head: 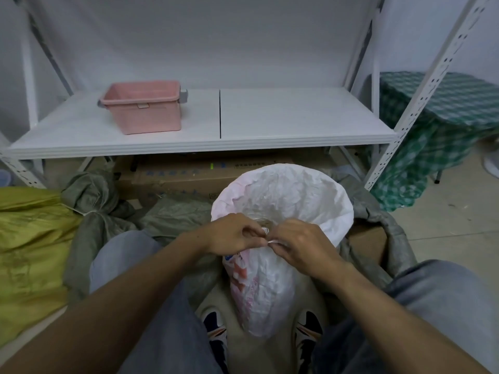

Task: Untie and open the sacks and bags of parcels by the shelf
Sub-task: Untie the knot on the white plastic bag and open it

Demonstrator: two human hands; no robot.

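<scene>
Left grip and right grip are both pinching the white sack at its near rim; its red printing is showing too blurred to read.

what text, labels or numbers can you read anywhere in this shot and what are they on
No text here can be read.
Cardboard box under the shelf: blue marks and a dark row of print, too blurred to read.
White sack: red and blue print on its front, crumpled and blurred, unreadable.
Small label at the sack's mouth: too small to read.
</scene>
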